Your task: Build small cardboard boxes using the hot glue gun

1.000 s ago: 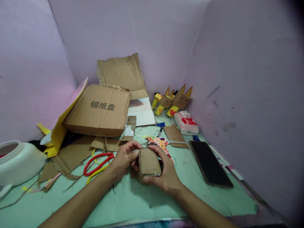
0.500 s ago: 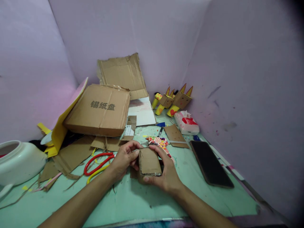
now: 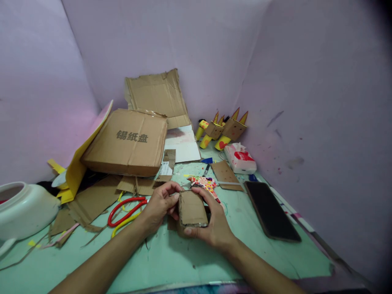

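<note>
A small cardboard box point(image 3: 193, 209) is held between both hands above the front middle of the table. My left hand point(image 3: 163, 206) pinches its left edge near the top, with thumb and fingers closed. My right hand point(image 3: 214, 222) wraps round the right side, thumb at the lower edge and fingers at the top right corner. Just behind the hands lies a colourful patterned piece point(image 3: 206, 184). Scissors with red and yellow handles point(image 3: 128, 210) rest to the left of my left hand. The underside of the small box is hidden.
A large cardboard box point(image 3: 125, 143) leans at the back left, near a white pot point(image 3: 27, 210) and cardboard scraps point(image 3: 92, 198). Yellow-legged cardboard figures point(image 3: 231, 130), a tissue pack point(image 3: 240, 158) and a black phone point(image 3: 272, 210) stand or lie on the right side of the green table point(image 3: 183, 265).
</note>
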Motion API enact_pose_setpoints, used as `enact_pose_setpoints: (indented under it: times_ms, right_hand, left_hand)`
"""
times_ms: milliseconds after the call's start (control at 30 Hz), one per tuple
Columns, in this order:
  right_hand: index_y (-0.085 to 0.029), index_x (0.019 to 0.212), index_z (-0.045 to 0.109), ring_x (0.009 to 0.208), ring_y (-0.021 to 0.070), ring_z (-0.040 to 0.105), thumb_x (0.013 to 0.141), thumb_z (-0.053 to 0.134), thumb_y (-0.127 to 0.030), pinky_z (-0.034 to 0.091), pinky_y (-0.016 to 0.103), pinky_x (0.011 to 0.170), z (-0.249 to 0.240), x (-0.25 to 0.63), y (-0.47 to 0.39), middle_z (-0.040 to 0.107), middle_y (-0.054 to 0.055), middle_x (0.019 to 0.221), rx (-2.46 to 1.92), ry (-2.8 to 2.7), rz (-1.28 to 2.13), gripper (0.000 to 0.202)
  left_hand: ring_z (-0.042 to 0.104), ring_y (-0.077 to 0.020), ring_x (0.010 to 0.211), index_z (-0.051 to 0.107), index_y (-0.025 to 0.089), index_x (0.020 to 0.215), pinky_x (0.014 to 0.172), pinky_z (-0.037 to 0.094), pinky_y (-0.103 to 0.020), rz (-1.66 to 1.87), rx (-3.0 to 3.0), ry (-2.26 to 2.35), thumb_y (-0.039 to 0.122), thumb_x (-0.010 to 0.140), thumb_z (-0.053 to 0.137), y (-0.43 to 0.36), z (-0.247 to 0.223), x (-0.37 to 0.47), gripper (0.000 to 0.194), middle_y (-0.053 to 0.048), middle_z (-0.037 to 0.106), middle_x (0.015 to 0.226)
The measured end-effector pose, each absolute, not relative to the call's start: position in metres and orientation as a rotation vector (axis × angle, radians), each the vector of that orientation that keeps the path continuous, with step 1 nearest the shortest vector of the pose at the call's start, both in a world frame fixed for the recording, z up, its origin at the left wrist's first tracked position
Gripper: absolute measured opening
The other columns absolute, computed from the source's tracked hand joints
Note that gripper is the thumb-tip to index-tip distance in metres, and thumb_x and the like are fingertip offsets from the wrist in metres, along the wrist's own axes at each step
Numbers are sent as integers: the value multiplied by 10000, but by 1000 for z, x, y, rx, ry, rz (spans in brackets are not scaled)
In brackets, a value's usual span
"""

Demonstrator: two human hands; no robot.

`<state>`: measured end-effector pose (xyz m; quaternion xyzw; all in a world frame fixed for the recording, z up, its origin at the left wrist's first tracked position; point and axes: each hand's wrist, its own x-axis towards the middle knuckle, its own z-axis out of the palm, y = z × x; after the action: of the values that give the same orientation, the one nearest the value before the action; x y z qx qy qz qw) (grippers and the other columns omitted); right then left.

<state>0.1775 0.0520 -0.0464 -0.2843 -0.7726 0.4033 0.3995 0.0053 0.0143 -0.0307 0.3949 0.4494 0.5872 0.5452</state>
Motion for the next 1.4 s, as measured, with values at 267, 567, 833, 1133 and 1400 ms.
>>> enact_pose_setpoints:
  times_ms: [267, 567, 833, 1133, 1400]
  right_hand:
    - [-213, 1196, 521, 1096, 304, 563, 487, 829, -444, 449, 412, 929, -48, 177, 53, 585, 106, 1196, -729, -1961, 1025, 807]
    - [-210, 1184, 526, 1063, 305, 568, 465, 833, -378, 452, 411, 905, -44, 177, 52, 584, 104, 1172, -753, -1944, 1079, 800]
    - [-221, 1201, 511, 1088, 308, 554, 471, 837, -386, 441, 429, 928, -47, 177, 52, 568, 108, 1199, -748, -1940, 1098, 817]
    - [-222, 1197, 513, 1067, 303, 561, 464, 837, -360, 460, 428, 905, -47, 176, 53, 558, 106, 1192, -764, -1926, 1131, 813]
    - [-211, 1208, 506, 1081, 304, 553, 476, 835, -378, 446, 441, 925, -46, 176, 52, 550, 110, 1208, -775, -1934, 1125, 819]
  left_hand:
    - [370, -5, 351, 577, 157, 802, 331, 343, -115, 1374, 942, 1063, 461, 573, 812, 15, -31, 3, 447, 81, 504, 564]
    - [368, -30, 327, 554, 170, 806, 313, 378, -150, 1329, 979, 1070, 491, 558, 806, 18, -31, 1, 477, 96, 473, 498]
    - [388, -30, 377, 570, 155, 774, 334, 329, -132, 1343, 1026, 1102, 447, 567, 803, 21, -32, -4, 427, 66, 518, 539]
    - [370, -42, 385, 560, 160, 746, 343, 307, -150, 1338, 1080, 1133, 443, 581, 783, 25, -32, -5, 397, 66, 496, 520]
    - [337, -48, 394, 565, 171, 749, 384, 261, -172, 1343, 1111, 1155, 423, 622, 751, 24, -31, -6, 338, 73, 467, 526]
